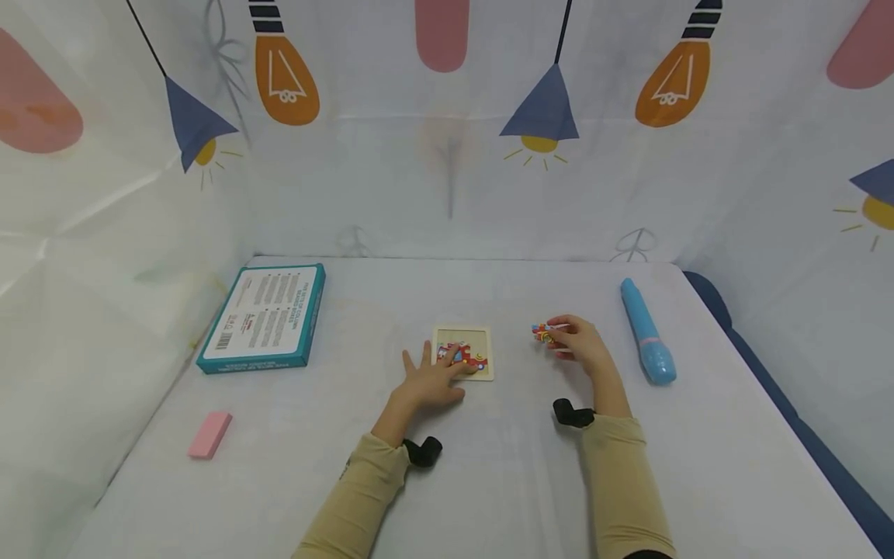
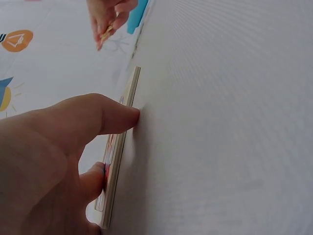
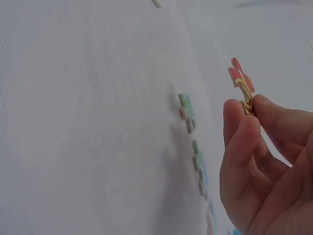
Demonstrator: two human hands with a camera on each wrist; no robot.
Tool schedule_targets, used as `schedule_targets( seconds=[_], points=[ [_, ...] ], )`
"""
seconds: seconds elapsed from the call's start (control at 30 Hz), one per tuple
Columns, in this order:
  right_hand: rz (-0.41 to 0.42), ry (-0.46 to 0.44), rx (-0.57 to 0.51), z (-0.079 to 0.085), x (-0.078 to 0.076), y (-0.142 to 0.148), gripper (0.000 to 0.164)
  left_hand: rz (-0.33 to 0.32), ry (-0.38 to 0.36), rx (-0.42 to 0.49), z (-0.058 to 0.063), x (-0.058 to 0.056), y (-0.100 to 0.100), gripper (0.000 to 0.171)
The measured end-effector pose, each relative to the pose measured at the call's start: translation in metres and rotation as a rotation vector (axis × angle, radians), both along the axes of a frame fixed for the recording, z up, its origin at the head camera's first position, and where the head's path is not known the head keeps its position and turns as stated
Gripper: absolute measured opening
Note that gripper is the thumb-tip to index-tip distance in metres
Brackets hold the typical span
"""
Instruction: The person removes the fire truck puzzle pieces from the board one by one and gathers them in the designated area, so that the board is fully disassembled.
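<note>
A square wooden puzzle tray (image 1: 482, 337) lies on the table, with red and colourful puzzle pieces (image 1: 482, 362) fitted in its lower part. My left hand (image 1: 427, 386) rests on its left and lower edge with fingers spread. In the left wrist view the thumb (image 2: 120, 117) touches the tray's side edge (image 2: 117, 171). To the right of the tray, my right hand (image 1: 581, 341) pinches a small red and yellow puzzle piece (image 3: 243, 83) between thumb and fingers, held above the table. Several loose puzzle pieces (image 3: 187, 112) with green and blue parts lie near it in the right wrist view.
A teal-edged box (image 1: 268, 314) lies at the back left, and a pink block (image 1: 210, 435) sits in front of it. On the right lies a blue microphone-shaped object (image 1: 646, 330). A printed white curtain (image 1: 391, 178) hangs behind the table.
</note>
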State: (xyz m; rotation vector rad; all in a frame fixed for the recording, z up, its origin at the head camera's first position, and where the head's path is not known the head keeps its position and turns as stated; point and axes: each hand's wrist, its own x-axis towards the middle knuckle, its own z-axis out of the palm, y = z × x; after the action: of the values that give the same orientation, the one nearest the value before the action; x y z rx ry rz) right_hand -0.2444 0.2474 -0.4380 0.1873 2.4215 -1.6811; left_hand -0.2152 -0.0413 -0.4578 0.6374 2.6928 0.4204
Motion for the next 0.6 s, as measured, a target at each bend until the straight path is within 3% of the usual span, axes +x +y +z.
schedule_targets(
  seconds=[0.33, 0.47, 0.6],
  points=[
    [-0.117, -0.038, 0.084, -0.002, 0.014, 0.037, 0.045, 0.002, -0.001, 0.013, 0.001, 0.001, -0.002, 0.044],
    [-0.196, -0.066, 0.083, -0.004, 0.018, 0.047, 0.05, 0.003, -0.001, 0.018, 0.002, 0.002, -0.002, 0.044],
    [-0.28, -0.091, 0.067, -0.007, 0.022, 0.055, 0.046, 0.0, 0.001, 0.011, 0.003, 0.002, -0.001, 0.044]
  ],
)
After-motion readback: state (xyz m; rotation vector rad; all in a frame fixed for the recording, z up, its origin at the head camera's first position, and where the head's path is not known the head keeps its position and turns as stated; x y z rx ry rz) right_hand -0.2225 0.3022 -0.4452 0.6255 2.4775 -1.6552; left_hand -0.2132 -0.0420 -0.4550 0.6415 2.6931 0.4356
